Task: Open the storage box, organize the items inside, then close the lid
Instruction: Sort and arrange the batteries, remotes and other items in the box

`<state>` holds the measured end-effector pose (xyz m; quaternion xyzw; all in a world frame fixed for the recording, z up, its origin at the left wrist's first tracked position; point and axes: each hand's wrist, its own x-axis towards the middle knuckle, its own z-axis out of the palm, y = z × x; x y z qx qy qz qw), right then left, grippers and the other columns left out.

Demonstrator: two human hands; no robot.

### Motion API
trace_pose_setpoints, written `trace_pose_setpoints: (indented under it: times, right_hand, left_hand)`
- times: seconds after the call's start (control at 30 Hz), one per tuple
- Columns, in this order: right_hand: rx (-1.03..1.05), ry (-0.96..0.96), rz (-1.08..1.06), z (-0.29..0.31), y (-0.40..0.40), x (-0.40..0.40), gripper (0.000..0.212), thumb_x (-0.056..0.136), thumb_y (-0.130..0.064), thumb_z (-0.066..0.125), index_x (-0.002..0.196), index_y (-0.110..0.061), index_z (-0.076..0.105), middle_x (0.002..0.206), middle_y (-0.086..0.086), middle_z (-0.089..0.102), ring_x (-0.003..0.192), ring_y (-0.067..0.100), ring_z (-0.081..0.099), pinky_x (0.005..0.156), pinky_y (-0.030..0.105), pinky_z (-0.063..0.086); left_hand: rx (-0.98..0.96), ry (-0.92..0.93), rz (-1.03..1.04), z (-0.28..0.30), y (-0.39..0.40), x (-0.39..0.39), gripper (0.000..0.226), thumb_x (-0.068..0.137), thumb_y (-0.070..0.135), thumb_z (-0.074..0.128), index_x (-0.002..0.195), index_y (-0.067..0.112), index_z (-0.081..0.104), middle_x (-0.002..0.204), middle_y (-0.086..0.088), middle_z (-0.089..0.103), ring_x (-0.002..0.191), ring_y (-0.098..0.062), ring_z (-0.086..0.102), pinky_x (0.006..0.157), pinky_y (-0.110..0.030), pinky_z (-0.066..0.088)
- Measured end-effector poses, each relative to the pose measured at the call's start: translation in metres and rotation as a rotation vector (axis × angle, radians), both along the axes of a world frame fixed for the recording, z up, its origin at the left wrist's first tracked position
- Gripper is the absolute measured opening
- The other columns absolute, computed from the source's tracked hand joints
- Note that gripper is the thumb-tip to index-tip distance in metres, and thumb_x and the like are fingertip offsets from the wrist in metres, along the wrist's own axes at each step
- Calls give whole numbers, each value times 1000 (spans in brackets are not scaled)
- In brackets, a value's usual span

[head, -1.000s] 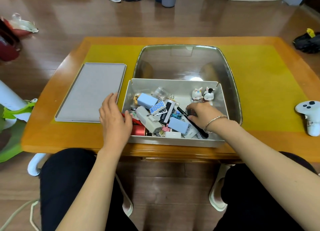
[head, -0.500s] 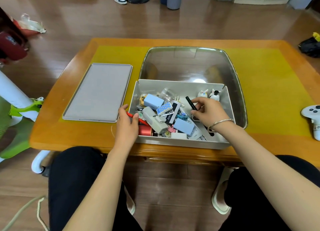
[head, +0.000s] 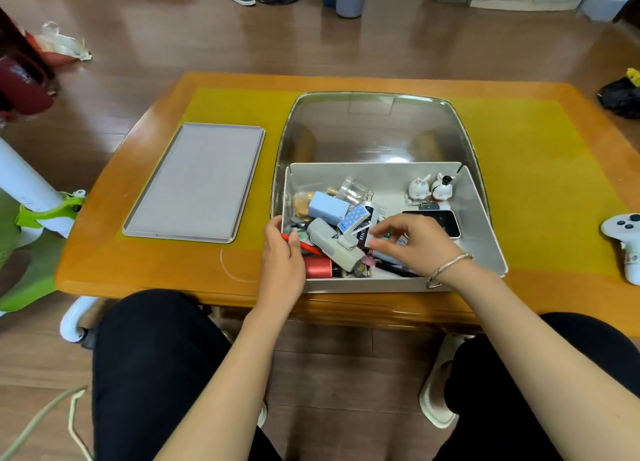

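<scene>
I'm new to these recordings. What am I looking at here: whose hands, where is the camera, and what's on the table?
There is no machine: a person sits at a table doing the task with bare hands. The single camera is worn on the head, so it looks down over the arms and knees. The open box, full of small items, sits at the near edge, with a tray to its left and a white controller far right. The left hand grips the box's left wall, steadying it. The right hand reaches in among the clutter, fingertips curled as if picking; what it pinches, if anything, is too small to tell. Two rabbit figurines stand in the far corner.
</scene>
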<state>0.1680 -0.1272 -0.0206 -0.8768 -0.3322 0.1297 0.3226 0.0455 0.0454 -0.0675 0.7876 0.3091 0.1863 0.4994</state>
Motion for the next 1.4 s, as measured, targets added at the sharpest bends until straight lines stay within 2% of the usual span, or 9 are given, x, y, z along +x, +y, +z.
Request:
trace_pose_setpoints:
  times: [0.17, 0.4, 0.6, 0.87, 0.97, 1.03, 1.13, 1.3, 1.4]
  right_hand:
    - [-11, -30, -149, -11, -19, 29, 26, 88, -16, 63, 114, -16, 63, 108, 4, 66, 86, 16, 60, 81, 22, 43]
    - [-220, 58, -60, -17, 1, 41, 47, 90, -25, 61, 133, -14, 46, 129, 8, 54, 108, 19, 52, 87, 23, 36]
    - [-353, 56, -90, -26, -2, 34, 49, 86, -39, 62, 129, -18, 51, 127, 8, 58, 115, 25, 54, 94, 31, 42]
    - [-199, 2, -59, -22, -3, 35, 36, 84, -34, 65, 118, -20, 62, 111, 1, 62, 87, 8, 49, 76, 18, 33]
    - [-177, 8, -49, -19, 8, 39, 24, 84, -22, 64, 108, -19, 64, 102, -1, 63, 83, 12, 55, 75, 23, 41]
    - [-252, -28, -104, -15, 8, 43, 9, 80, -19, 63, 89, -18, 65, 90, 0, 67, 83, 19, 61, 78, 32, 51]
    - [-429, -41, -106, -11, -4, 47, 13, 72, -29, 69, 78, -21, 62, 83, -2, 66, 79, 18, 61, 74, 32, 53]
    - [-534, 53, 26, -21, -13, 39, 40, 66, -36, 75, 101, -22, 61, 100, -3, 64, 87, 16, 60, 79, 31, 52]
    - [-584, -30, 16, -25, -5, 41, 55, 63, -53, 76, 101, -15, 65, 101, 2, 66, 87, 21, 61, 79, 33, 53]
  left_hand:
    - [42, -53, 34, 6, 12, -7, 39, 97, 24, 52, 133, 16, 40, 123, 6, 46, 102, -1, 50, 78, -5, 40]
    - [202, -28, 39, 9, 28, -9, 8, 90, 26, 64, 93, 22, 58, 94, 5, 58, 78, -4, 53, 64, -7, 41]
    - [99, -230, 165, 25, 36, -8, 3, 93, 23, 59, 91, 25, 58, 80, 9, 62, 71, -2, 61, 62, -16, 51]
    - [44, -572, 242, 55, 38, 8, 14, 99, 18, 49, 101, 29, 58, 89, 3, 66, 74, -14, 62, 60, -22, 51]
    - [79, -625, 260, 60, 40, 13, 14, 100, 21, 46, 105, 30, 56, 94, 6, 67, 78, -12, 62, 64, -24, 52]
    - [112, -620, 227, 61, 38, 16, 18, 100, 20, 44, 105, 33, 55, 97, 10, 66, 82, -10, 63, 67, -26, 53]
    - [197, -539, 110, 55, 28, 20, 22, 100, 11, 43, 106, 24, 59, 101, 11, 64, 91, -10, 64, 76, -32, 55]
    - [538, -361, -102, 34, 16, 22, 28, 89, -11, 50, 108, 3, 66, 115, -4, 65, 110, -16, 58, 98, -21, 43]
    - [624, -158, -217, 23, 8, 18, 30, 85, -10, 57, 108, 4, 70, 119, -8, 66, 111, -26, 54, 99, -27, 37]
